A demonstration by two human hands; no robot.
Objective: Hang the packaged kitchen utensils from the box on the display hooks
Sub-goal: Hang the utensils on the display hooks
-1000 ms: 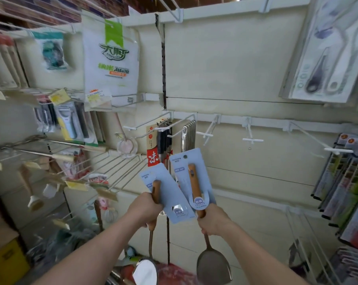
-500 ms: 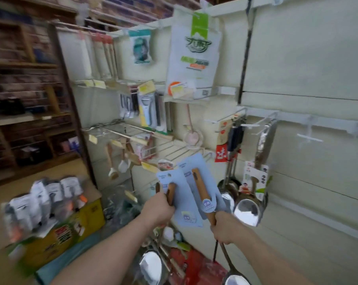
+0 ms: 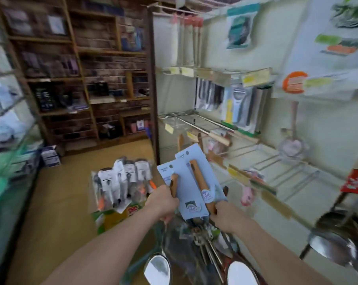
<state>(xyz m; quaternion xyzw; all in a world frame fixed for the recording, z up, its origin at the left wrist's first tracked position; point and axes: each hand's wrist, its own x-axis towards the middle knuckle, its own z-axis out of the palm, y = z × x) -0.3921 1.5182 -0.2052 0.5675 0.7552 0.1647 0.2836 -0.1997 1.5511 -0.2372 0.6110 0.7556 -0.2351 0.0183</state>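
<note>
Right beside the box (image 3: 112,218), left hand (image 3: 163,203) is curled round the left utensil's (image 3: 174,183) wooden handle, right hand (image 3: 223,218) round the right utensil's (image 3: 198,177). Cards overlap, neither hung yet.

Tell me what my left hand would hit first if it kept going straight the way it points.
Most likely the other packaged utensil, gripped by the right hand. Your left hand points up and rightward, and that blue card lies right beside it. Depth is blurred, so it's uncertain.

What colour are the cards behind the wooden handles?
Light blue; the cards show best in the head view.
</note>
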